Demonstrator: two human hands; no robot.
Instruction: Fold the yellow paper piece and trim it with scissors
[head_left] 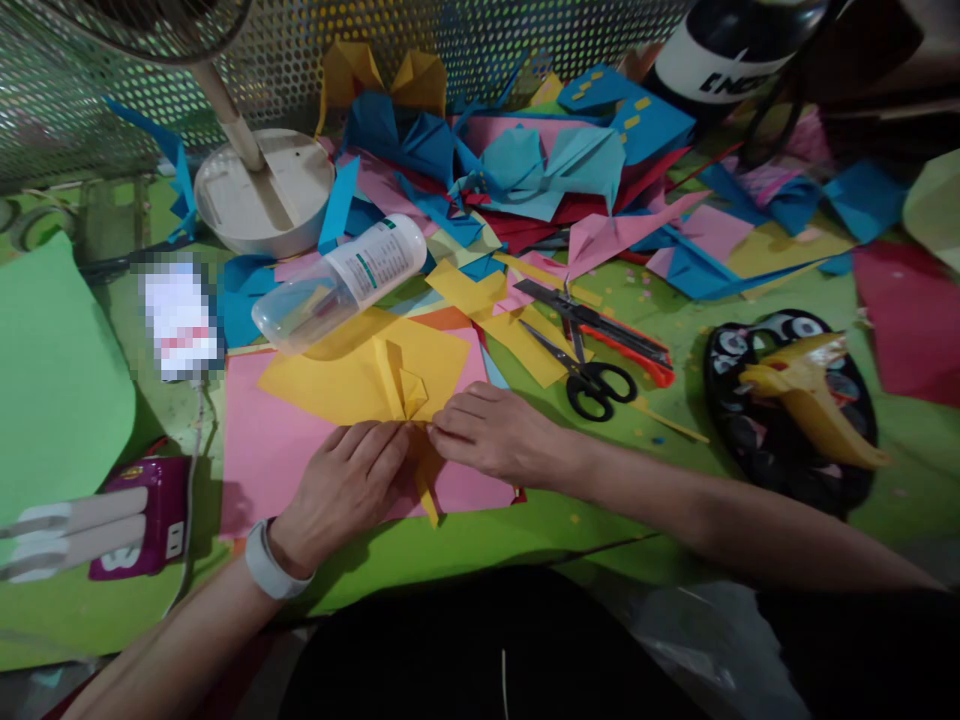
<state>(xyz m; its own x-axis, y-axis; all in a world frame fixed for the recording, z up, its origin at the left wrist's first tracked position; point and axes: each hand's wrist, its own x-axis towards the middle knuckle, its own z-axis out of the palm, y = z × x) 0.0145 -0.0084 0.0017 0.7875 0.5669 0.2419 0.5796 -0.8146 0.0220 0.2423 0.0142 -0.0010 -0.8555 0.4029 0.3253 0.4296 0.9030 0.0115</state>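
On pink sheet (285, 440): left hand (341, 490), right hand (499, 435) flat, seemingly pressing yellow paper (367, 375).

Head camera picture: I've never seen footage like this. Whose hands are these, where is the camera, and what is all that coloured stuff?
There is no machine here. A person wears a camera on the head, looking down at their own two bare hands. The left hand, with a white wristband, and the right hand both press on a folded yellow paper sheet; neither lifts it. It lies on a pink paper sheet on the green table. Beside it lie black-handled scissors, a red utility knife and a clear plastic bottle with a white label on its side. Behind is a heap of folded blue, pink and red papers. At right, a dark patterned tray holds another yellow paper shape.
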